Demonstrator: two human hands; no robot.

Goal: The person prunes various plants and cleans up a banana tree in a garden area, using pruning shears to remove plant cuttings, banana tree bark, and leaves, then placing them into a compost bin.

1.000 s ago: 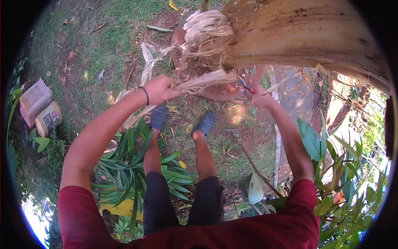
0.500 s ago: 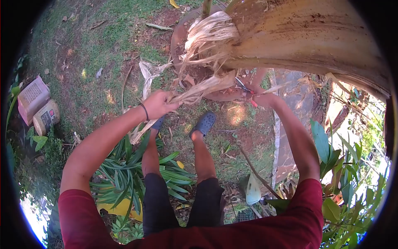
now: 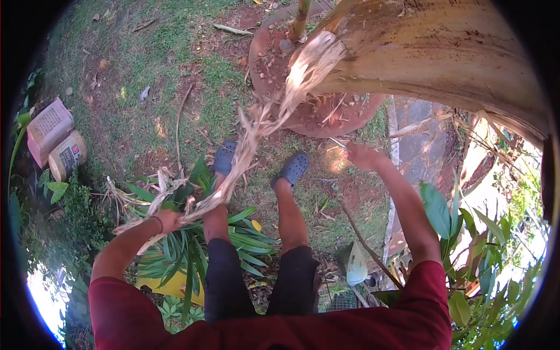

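My left hand (image 3: 168,221) is closed around the lower end of a long, dry, fibrous leaf strip (image 3: 236,166), low beside my knee. The strip stretches up to the right, its frayed top lying against the cut-looking end of a thick tan plant trunk (image 3: 431,49). Further dry shreds (image 3: 166,186) hang around my left hand. My right hand (image 3: 363,156) is closed on scissors (image 3: 337,142), held below the trunk and apart from the strip. Only the thin metal blades show clearly; the handles are mostly hidden in my fingers.
A round earthen bed (image 3: 350,122) surrounds a thin stem (image 3: 300,20) under the trunk. Green strappy leaves (image 3: 233,236) grow by my legs. Two old containers (image 3: 69,156) stand at left. A stick (image 3: 367,248) and leafy plants (image 3: 466,233) are at right, near a stone path (image 3: 417,140).
My left hand has pulled the dry strip down and left toward my knee, stretching it long. My right hand with the scissors has come slightly down, away from the fibres.
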